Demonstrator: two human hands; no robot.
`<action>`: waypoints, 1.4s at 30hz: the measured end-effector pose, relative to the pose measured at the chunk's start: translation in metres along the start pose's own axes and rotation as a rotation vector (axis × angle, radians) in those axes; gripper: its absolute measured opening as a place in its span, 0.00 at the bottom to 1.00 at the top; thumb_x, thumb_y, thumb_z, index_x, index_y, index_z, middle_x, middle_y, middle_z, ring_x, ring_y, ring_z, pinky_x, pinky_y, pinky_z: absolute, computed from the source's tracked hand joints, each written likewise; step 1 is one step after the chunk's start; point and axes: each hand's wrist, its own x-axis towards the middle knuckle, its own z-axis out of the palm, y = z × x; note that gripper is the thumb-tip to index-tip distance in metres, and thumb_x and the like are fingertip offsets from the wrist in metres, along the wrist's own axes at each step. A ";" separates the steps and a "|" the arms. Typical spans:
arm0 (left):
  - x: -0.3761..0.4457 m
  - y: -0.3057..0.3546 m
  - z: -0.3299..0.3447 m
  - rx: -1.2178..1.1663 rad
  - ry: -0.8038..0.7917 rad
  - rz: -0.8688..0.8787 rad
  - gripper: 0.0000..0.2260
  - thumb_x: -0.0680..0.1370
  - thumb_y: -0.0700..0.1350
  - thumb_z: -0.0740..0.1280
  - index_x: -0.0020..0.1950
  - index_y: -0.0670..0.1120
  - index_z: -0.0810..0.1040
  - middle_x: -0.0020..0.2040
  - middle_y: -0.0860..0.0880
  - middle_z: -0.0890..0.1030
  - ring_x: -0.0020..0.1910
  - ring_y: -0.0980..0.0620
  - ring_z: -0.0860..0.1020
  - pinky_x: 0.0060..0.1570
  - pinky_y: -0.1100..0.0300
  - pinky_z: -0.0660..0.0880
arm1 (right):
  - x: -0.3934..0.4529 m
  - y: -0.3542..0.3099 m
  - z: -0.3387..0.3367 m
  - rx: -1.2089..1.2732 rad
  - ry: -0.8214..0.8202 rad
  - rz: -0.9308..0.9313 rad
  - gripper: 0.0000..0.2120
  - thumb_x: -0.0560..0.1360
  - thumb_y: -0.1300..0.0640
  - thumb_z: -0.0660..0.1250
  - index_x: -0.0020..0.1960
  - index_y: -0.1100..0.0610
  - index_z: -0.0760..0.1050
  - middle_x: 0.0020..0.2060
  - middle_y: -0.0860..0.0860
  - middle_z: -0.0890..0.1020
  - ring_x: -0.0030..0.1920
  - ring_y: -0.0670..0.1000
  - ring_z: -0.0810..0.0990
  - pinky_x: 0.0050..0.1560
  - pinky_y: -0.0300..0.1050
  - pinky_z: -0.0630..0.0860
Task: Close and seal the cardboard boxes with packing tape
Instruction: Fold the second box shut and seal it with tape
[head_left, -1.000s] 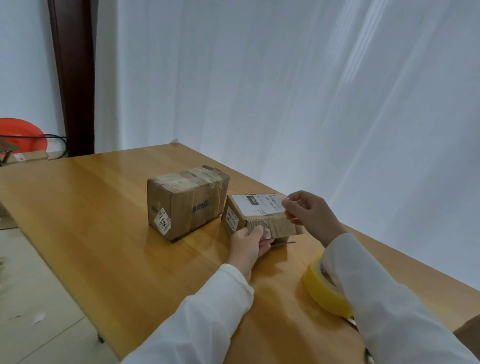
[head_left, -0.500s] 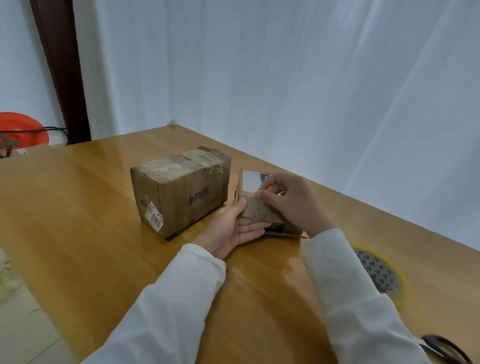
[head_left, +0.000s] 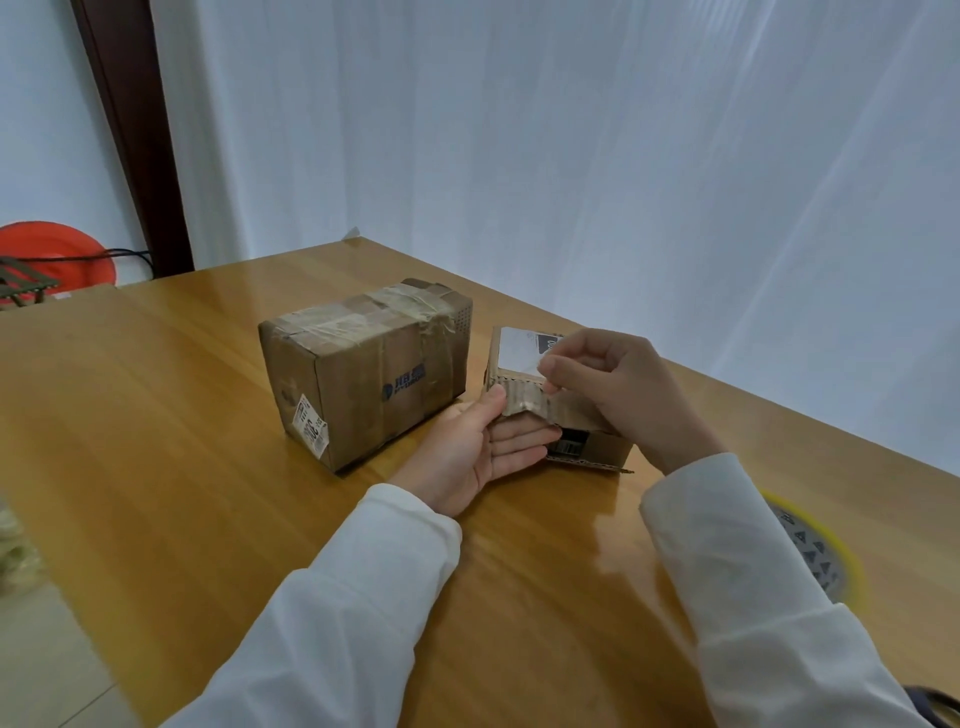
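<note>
Both hands grip the small box (head_left: 524, 384) on the worktop (head_left: 182, 415): left hand (head_left: 483, 447) pinching its torn flap, right hand (head_left: 618, 389) seemingly curled over the top. Big box (head_left: 363, 369) beside it looks taped; tape roll (head_left: 815, 551) waits unused.

— What colours do you get off that table (head_left: 156, 426)?

— Honey-yellow wood, glossy. Left of the left hand's fingers (head_left: 519, 436) the big box (head_left: 363, 374) is brown, crossed with cloudy clear tape, with a blue logo and a white barcode sticker with black print.

— And the small box (head_left: 566, 410)?

— Brown too, with a white label under the right hand's fingertips (head_left: 550, 371).

— The roll?

— The tape roll (head_left: 815, 551), well right of those fingers, is yellow, its core grey with dark triangles. Sleeves (head_left: 363, 597) are white.
</note>
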 end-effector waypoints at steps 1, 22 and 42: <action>0.000 0.001 0.000 -0.009 0.000 0.003 0.14 0.84 0.48 0.52 0.59 0.43 0.73 0.48 0.39 0.83 0.46 0.47 0.84 0.47 0.57 0.81 | -0.001 -0.001 0.001 0.009 0.013 -0.027 0.04 0.73 0.52 0.70 0.41 0.51 0.80 0.34 0.46 0.84 0.37 0.41 0.80 0.38 0.31 0.74; -0.009 0.013 0.001 -0.085 0.066 -0.043 0.16 0.84 0.46 0.51 0.68 0.40 0.67 0.46 0.39 0.84 0.43 0.46 0.84 0.42 0.56 0.82 | -0.007 -0.023 0.017 -0.562 0.297 -0.613 0.09 0.73 0.49 0.67 0.40 0.52 0.83 0.34 0.37 0.73 0.42 0.40 0.71 0.41 0.29 0.66; -0.023 0.023 0.004 -0.020 0.053 -0.225 0.10 0.81 0.45 0.59 0.49 0.44 0.77 0.40 0.43 0.83 0.36 0.50 0.83 0.40 0.57 0.80 | -0.014 -0.048 0.029 -0.719 -0.106 -0.426 0.03 0.73 0.51 0.67 0.42 0.47 0.78 0.38 0.44 0.79 0.42 0.42 0.72 0.41 0.29 0.66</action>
